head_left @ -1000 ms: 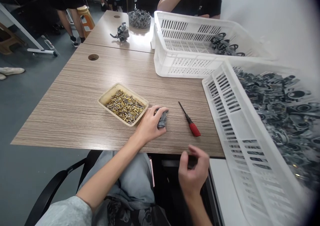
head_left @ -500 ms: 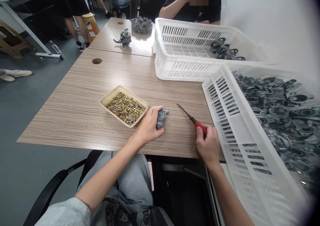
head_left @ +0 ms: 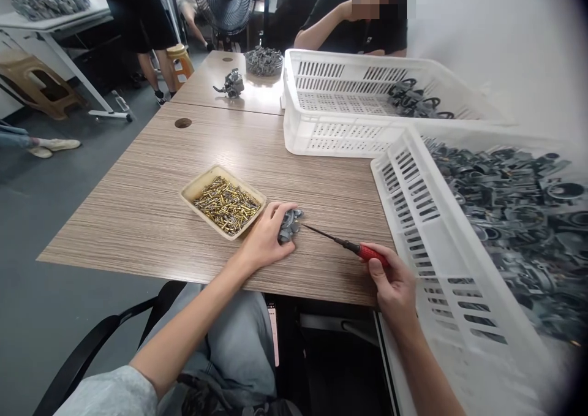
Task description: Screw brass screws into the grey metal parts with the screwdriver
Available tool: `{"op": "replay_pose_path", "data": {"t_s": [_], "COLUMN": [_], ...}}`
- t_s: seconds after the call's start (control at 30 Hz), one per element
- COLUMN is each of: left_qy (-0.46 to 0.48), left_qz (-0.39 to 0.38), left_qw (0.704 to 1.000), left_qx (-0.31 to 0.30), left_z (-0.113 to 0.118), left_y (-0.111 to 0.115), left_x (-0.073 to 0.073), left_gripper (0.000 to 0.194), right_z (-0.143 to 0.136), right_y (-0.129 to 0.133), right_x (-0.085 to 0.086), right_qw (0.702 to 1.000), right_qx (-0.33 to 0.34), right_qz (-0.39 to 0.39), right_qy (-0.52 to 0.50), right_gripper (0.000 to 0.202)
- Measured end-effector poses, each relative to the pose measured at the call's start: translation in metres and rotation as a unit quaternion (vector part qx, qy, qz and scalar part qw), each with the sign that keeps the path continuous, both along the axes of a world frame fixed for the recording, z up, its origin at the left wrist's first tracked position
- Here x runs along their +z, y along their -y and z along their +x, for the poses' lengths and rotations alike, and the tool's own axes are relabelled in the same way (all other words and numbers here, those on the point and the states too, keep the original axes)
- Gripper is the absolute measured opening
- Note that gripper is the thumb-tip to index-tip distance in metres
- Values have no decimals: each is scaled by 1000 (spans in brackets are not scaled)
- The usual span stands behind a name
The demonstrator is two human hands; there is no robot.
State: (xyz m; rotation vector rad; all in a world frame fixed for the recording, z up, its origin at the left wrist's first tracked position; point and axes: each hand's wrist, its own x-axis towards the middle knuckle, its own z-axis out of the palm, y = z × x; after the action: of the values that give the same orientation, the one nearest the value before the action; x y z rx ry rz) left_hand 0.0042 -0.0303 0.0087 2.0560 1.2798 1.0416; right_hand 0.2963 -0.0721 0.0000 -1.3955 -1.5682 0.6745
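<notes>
Left hand (head_left: 264,237): holding a part (head_left: 288,225) on the desk (head_left: 151,183)
Right hand (head_left: 397,286): gripping a screwdriver (head_left: 351,245), tip aimed at the part
Work: seems begun, not finished
Gold bits (head_left: 227,204): many unused, beside left hand

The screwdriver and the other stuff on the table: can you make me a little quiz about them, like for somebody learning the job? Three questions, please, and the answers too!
1. Which hand holds the screwdriver?
2. True or false: the tub has nothing in it.
3. What is the screwdriver's tip closest to?
A) the tub
B) the grey part that the left hand holds
C) the fan

Key:
1. The right hand.
2. False; it holds lots of small brass-coloured pieces.
3. B.
</notes>
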Motion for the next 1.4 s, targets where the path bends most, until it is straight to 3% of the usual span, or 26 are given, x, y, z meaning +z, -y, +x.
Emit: {"op": "replay_pose_path", "data": {"t_s": [0.4, 0.87, 1.1, 1.4], "left_qy": [-49, -69, -30, -9], "left_qz": [28, 41, 45, 14], "left_qw": [998, 997, 999, 1000], "left_qx": [-2, -4, 5, 0], "left_z": [2, 1, 0, 0], "left_y": [2, 2, 0, -1], "left_x": [-2, -2, -5, -2], "left_gripper": [79, 76, 94, 75], "right_z": [-2, 6, 4, 4], "right_y": [2, 3, 2, 0], "right_x": [4, -5, -3, -10], "right_qw": [1000, 997, 993, 986], "right_qx": [11, 8, 0, -18], "right_qz": [-19, -69, -72, -68], "right_qy": [21, -46, -94, -154], "right_gripper": [33, 36, 36, 33]}}
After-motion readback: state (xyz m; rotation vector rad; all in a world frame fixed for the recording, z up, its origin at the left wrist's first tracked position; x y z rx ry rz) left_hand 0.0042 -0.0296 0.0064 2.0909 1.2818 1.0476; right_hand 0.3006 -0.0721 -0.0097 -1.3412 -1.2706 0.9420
